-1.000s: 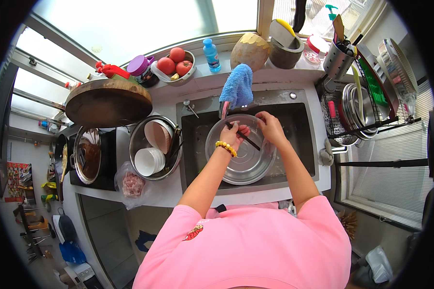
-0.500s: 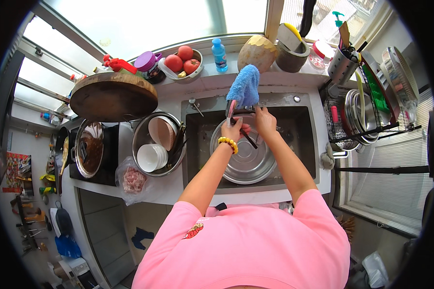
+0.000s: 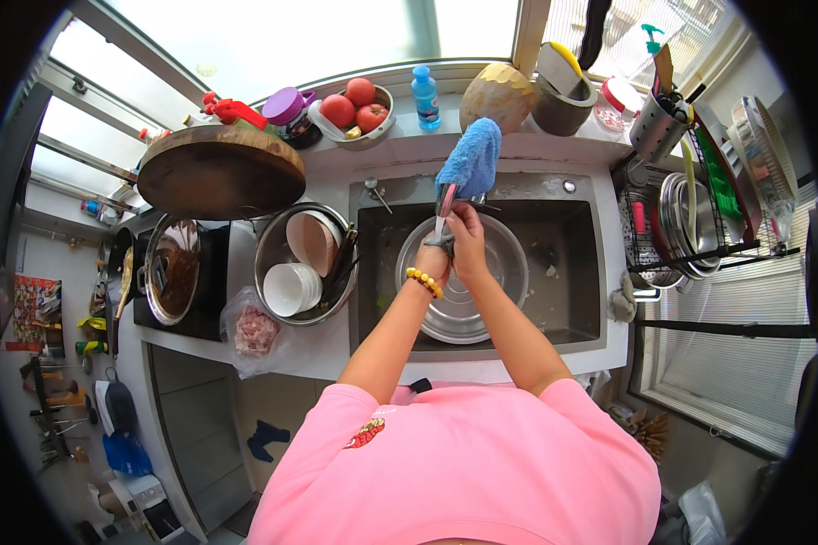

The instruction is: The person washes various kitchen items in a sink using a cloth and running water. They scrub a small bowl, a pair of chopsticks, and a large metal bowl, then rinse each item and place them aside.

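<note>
While Water point(image 3: 440, 225) Runs, a Slip Could Follow

Under the far tap point(image 3: 446, 198), my left hand point(image 3: 435, 259) clasps a blurred grey item point(image 3: 443, 242) that wet fingers could drop into the round basin point(image 3: 509, 263). Forearms point(image 3: 393, 338) converging, my right hand point(image 3: 468, 241) angles in beside it, fingers bent; their hold I cannot tell.

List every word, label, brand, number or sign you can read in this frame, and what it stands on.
Pink shirt: red print with small lettering on the chest, not copied out here.
Blue bottle: label, too small to read.
Colourful wall sheet: too small and blurred to read.
Basin in the sink: no lettering visible.
</note>
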The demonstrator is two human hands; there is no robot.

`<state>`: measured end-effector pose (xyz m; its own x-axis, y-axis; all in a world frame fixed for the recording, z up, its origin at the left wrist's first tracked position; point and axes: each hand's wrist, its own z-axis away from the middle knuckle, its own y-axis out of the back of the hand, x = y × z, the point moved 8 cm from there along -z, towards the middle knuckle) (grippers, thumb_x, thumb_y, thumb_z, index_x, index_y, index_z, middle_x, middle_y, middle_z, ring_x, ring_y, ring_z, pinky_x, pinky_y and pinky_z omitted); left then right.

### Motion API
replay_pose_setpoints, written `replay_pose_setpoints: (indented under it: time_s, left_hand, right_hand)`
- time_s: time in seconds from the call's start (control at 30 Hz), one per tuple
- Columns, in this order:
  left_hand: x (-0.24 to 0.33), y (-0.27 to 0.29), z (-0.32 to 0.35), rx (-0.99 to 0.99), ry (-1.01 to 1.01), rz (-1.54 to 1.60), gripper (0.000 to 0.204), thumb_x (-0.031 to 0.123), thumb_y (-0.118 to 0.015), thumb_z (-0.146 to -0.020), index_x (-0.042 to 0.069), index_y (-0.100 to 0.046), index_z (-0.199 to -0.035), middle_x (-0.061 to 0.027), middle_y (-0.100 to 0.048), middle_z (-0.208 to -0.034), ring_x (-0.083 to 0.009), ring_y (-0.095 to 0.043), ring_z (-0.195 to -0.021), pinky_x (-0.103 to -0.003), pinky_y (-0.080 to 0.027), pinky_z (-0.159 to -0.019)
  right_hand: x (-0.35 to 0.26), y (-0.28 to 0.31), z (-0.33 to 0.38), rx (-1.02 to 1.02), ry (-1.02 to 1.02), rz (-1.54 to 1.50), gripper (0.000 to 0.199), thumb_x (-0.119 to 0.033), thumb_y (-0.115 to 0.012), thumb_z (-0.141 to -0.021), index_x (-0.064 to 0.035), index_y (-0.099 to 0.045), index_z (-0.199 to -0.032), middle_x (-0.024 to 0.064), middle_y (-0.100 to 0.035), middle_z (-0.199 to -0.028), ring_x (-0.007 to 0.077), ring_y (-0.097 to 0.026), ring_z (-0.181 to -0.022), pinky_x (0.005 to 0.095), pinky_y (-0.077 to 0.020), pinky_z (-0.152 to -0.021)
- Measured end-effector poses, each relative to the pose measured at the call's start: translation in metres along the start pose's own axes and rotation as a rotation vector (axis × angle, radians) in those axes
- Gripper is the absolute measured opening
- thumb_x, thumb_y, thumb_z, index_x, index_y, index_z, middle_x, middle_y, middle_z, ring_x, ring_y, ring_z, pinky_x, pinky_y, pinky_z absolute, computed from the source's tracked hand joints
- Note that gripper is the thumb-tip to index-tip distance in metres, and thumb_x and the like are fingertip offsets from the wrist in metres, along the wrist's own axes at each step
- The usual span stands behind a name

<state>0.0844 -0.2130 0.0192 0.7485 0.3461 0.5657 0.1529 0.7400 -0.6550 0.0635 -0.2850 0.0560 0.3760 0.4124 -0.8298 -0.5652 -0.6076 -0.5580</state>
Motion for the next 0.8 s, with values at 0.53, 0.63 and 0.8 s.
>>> replay_pose_setpoints:
  time_s: [0.53,0.63,0.8]
  left_hand:
    - [0.008,0.013,0.017,-0.124,-0.12,-0.565,0.029,-0.004,-0.057,-0.083,0.003,-0.054,-0.111,-0.0069,-0.063,-0.092,-0.0144,-0.063,-0.078,-0.03,-0.054,-0.07]
    - [0.008,0.014,0.014,-0.149,-0.062,-0.461,0.026,-0.001,-0.051,-0.087,0.006,-0.051,-0.113,-0.0026,-0.062,-0.094,-0.0139,-0.062,-0.082,-0.03,-0.054,-0.072]
    - [-0.002,0.022,0.005,-0.055,-0.069,-0.212,0.024,0.007,-0.045,-0.089,0.008,-0.05,-0.113,-0.0007,-0.058,-0.095,-0.0087,-0.057,-0.08,-0.025,-0.049,-0.064]
  right_hand:
    - [0.009,-0.008,-0.01,-0.303,0.285,1.339,0.035,-0.03,-0.044,-0.094,0.002,-0.053,-0.105,0.0184,-0.063,-0.088,0.0344,-0.063,-0.079,0.0402,-0.0505,-0.064]
    - [0.016,0.006,-0.02,-0.066,-0.098,0.769,0.041,-0.035,-0.041,-0.096,0.0033,-0.056,-0.094,0.0167,-0.063,-0.079,0.0252,-0.064,-0.075,0.0351,-0.05,-0.058]
    - [0.067,0.033,-0.026,0.187,-0.285,0.255,0.04,-0.034,-0.035,-0.098,0.0019,-0.054,-0.098,0.0143,-0.066,-0.089,0.0242,-0.064,-0.077,0.0343,-0.0484,-0.066]
